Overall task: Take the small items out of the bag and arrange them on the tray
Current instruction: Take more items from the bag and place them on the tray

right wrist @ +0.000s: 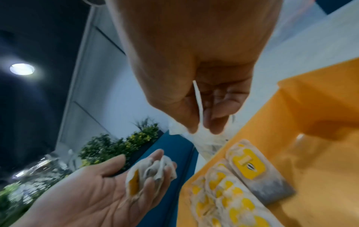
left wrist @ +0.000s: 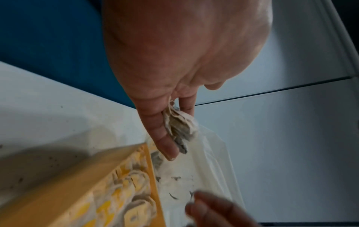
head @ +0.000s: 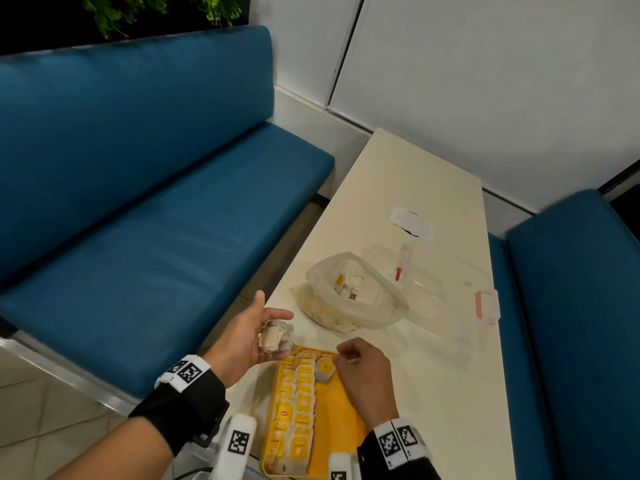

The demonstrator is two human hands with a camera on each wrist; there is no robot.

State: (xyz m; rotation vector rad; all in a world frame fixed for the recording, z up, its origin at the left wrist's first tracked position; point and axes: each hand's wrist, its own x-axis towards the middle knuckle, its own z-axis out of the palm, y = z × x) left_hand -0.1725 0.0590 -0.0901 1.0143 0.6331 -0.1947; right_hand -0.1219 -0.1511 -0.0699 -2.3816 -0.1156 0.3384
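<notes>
A long blue padded seat (head: 145,188) with a smooth cushion runs beside the pale, flat-topped bench (head: 415,188). On the bench, beyond the hands, sits a clear hard plastic box (head: 446,289) with a pink clip, and just beside it the bag (head: 356,299): thin, crinkled, translucent plastic, its mouth gaping, with soft white tea bags inside. Nearer lies the tray (head: 341,420), a shallow rectangle of glossy yellow plastic with a raised rim. Its left half is packed with two neat columns of tea bags (head: 294,410), flat papery pouches with yellow tags; its right half is bare. One more tea bag (head: 324,370) lies at the tray's far end. The left hand (head: 247,336) is held palm up over the bench edge, fingers loosely curved round a small crumpled bunch of tea bags (head: 275,337). The right hand (head: 363,372) hovers over the tray, thumb and forefinger pinched on a thin white string or tag (right wrist: 198,98).
</notes>
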